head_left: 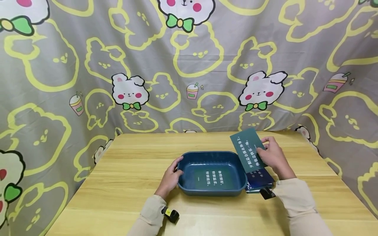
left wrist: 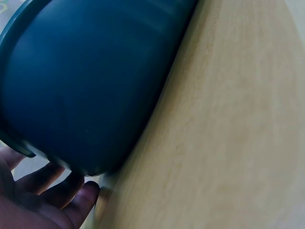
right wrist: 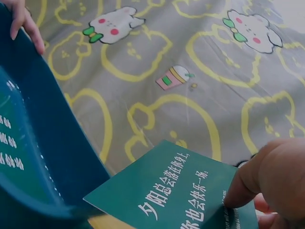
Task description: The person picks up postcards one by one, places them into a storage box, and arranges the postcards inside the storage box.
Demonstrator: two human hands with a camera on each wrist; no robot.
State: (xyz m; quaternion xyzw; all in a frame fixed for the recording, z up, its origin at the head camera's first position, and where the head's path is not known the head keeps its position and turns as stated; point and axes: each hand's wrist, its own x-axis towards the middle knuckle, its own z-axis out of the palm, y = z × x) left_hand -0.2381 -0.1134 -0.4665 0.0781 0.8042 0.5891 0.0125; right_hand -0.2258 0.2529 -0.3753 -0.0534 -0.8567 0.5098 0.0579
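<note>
My right hand [head_left: 272,154] pinches a dark green card [head_left: 247,149] printed with white Chinese characters, thumb on its printed face. The card is tilted above the right end of a dark blue rectangular basin [head_left: 211,192], overlapping its rim in the head view. My left hand [head_left: 171,177] grips the basin's left end, thumb over the rim and fingers [left wrist: 81,200] along the outer wall. Inside the basin lies another green card [head_left: 214,178] with white writing. Below the held card, a small pile of cards [head_left: 260,178] sits against the basin's right side, a dark blue one on top.
The basin stands on a light wood table [head_left: 127,183]. A grey curtain [head_left: 165,62] with bunny faces and yellow outlines hangs behind and along both sides. Small black devices [head_left: 172,214] are strapped at both wrists.
</note>
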